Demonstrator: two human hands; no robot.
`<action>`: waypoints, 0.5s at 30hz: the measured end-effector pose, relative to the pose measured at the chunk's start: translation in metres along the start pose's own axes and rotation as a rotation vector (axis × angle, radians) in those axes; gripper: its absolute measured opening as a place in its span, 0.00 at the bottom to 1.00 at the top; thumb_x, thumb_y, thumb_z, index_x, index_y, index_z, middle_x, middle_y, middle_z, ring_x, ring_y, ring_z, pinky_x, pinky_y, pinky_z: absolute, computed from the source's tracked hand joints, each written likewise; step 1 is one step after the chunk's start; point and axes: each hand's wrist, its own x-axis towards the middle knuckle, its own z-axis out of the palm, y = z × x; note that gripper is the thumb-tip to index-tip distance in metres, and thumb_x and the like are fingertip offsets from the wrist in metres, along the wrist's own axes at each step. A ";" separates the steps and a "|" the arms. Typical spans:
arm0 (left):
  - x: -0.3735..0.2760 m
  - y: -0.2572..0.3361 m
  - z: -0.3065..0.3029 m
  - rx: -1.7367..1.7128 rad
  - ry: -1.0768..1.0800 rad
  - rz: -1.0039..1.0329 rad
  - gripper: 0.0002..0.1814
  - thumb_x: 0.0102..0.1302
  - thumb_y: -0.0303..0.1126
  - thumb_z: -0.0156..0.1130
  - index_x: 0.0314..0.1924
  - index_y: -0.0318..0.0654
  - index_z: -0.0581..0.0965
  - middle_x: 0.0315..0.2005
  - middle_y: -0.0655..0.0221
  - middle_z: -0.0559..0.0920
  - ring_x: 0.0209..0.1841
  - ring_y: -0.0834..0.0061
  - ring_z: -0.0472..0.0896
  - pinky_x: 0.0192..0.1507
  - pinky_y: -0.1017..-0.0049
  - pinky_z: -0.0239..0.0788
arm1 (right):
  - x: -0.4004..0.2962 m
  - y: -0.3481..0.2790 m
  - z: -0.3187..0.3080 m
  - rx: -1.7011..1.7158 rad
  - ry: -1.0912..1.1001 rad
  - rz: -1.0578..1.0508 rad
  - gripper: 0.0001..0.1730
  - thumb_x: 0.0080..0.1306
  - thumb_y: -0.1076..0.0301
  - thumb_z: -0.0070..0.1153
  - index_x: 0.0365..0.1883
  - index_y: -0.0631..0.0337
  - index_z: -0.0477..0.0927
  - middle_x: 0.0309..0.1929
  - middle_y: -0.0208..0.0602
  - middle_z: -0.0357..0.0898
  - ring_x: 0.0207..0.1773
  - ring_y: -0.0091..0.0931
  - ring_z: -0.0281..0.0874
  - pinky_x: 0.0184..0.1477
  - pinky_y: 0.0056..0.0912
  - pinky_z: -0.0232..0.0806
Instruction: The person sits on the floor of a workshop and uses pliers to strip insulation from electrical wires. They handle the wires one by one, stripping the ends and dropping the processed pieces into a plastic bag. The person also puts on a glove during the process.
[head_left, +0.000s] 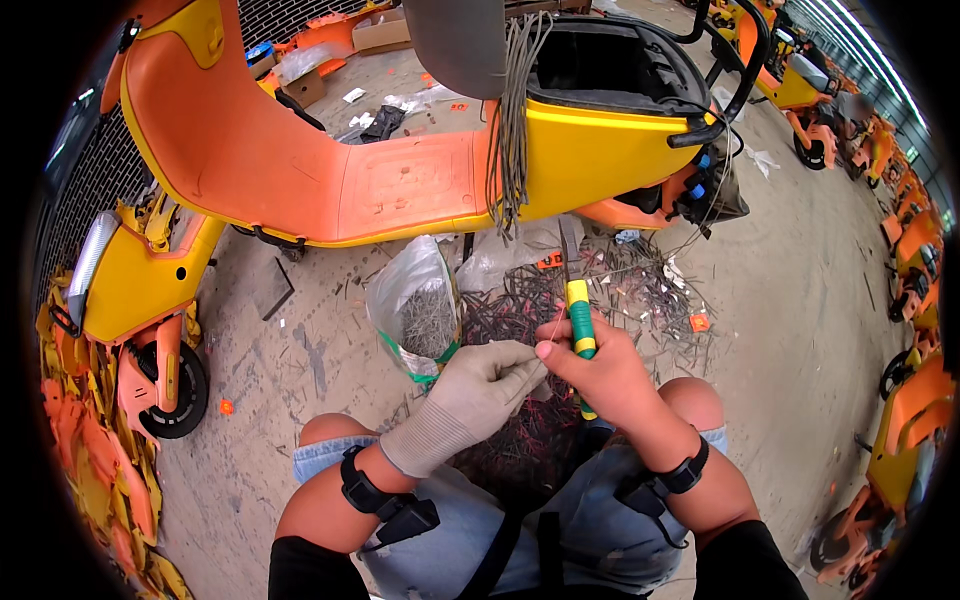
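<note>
My left hand (487, 382), in a grey glove, pinches at the fingertips against my bare right hand (600, 364). A thin reddish wire (556, 324) rises from between the fingertips. The fingers of my right hand also curl round a cutting tool with a green and yellow handle (582, 319); its long grey metal end points away from me. Left of the hands stands a bag (381, 292) holding many thin silvery wire pieces (430, 321). Dark and pink scraps (510, 300) lie heaped below the hands. What exactly the gloved fingers hold is hidden.
An orange and yellow scooter body (405, 184) stands just ahead, with a bundle of grey cables (511, 127) hanging over it. Another scooter (142, 300) is at left beside piled orange and yellow panels (97, 465). More scooters line the right, where a person (851, 120) is far off.
</note>
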 end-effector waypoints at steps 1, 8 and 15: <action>0.000 -0.001 -0.001 -0.004 0.001 -0.014 0.12 0.76 0.34 0.57 0.43 0.31 0.81 0.27 0.72 0.82 0.24 0.87 0.73 0.28 0.82 0.66 | 0.001 0.001 0.001 -0.030 0.026 -0.049 0.18 0.66 0.61 0.66 0.45 0.68 0.82 0.41 0.31 0.79 0.43 0.21 0.75 0.47 0.25 0.69; 0.005 -0.003 -0.010 -0.107 0.102 0.068 0.11 0.76 0.32 0.56 0.47 0.30 0.79 0.30 0.69 0.84 0.27 0.85 0.75 0.31 0.82 0.69 | -0.001 -0.004 -0.003 0.295 0.045 0.210 0.17 0.69 0.60 0.63 0.43 0.68 0.83 0.38 0.32 0.80 0.42 0.22 0.76 0.48 0.27 0.69; 0.005 0.002 -0.025 -0.246 0.269 0.100 0.09 0.73 0.26 0.57 0.50 0.31 0.74 0.32 0.67 0.84 0.27 0.85 0.76 0.31 0.82 0.70 | -0.017 -0.004 -0.016 0.380 -0.250 0.170 0.13 0.70 0.66 0.60 0.46 0.68 0.83 0.50 0.38 0.81 0.50 0.24 0.78 0.53 0.28 0.69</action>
